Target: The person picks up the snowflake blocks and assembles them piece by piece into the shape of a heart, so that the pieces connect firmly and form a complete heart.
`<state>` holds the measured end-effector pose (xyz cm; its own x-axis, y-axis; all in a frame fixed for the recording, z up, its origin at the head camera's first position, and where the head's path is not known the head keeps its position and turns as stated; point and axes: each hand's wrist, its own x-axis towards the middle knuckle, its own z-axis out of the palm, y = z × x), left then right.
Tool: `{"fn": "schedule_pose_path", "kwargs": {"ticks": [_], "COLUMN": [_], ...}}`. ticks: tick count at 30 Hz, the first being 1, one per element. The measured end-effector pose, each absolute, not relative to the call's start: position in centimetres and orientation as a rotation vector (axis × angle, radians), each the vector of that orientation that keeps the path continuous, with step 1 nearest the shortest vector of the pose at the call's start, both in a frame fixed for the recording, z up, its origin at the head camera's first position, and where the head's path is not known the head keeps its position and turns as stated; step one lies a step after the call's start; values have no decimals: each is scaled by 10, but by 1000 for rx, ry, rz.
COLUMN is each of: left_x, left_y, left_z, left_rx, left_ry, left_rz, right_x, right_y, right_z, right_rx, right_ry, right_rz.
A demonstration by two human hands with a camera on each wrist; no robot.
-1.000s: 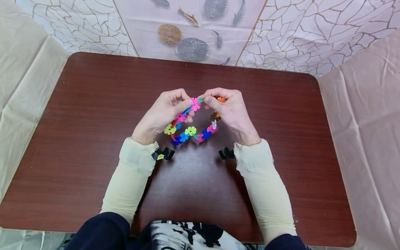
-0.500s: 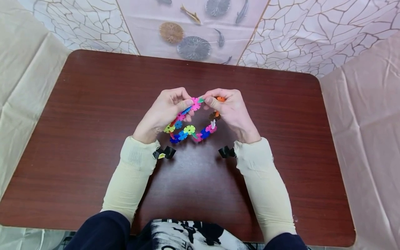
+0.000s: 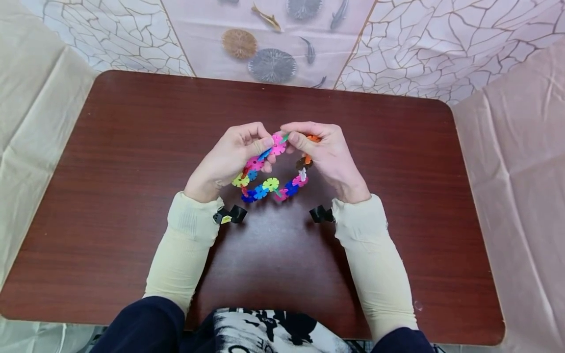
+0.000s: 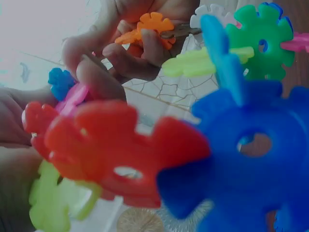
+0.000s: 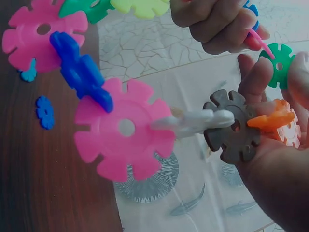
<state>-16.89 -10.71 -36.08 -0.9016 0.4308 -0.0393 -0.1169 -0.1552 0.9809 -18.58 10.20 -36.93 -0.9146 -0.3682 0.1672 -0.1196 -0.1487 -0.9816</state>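
Observation:
A chain of coloured plastic snowflake discs (image 3: 270, 184) hangs in a loop just above the dark wooden table (image 3: 132, 171). At the top of the loop my left hand (image 3: 264, 139) pinches the pink disc (image 3: 277, 145) at its end. My right hand (image 3: 292, 135) pinches the other end by a green disc (image 3: 284, 138), with an orange disc (image 3: 312, 139) behind its fingers. The right wrist view shows a big pink disc (image 5: 125, 128), a white piece (image 5: 193, 121) and a brown disc (image 5: 234, 128) against my right hand's fingers (image 5: 253, 79). Red (image 4: 116, 150) and blue (image 4: 251, 154) discs fill the left wrist view.
A cloth printed with fish and lotus leaves (image 3: 271, 66) hangs behind the table. Beige sheets lie at the left (image 3: 31, 122) and right (image 3: 521, 171). Black straps sit at both wrists (image 3: 231, 215) (image 3: 321, 214). Bare tabletop surrounds the hands.
Hardly anything differs. Both hands keep their pinch on the chain's ends, and the pink and green discs stay together at the top of the loop.

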Motion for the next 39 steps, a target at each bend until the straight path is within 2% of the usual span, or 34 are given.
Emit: {"fn": "schedule_pose_path", "kwargs": {"ticks": [11,17,27,39], "left_x": [-173,-178,-182,-183], "left_y": [-118,-123,-134,-140], "left_z": [-360,-363,-361,-360], "left_rx": [215,253,156,155], "left_ry": [1439,1396,1227,1042], "left_rz": [2275,2323,2421,2478], "right_x": [-188,-190,-194,-197], "right_y": [97,104,108,109], "right_z": [-369,-373,-387,-404], "right_rx": [-444,-375,-366,-275], "right_ry": [1703,1484,1441,1369], "right_rz": [-2335,-2424,-2432,-2466]}}
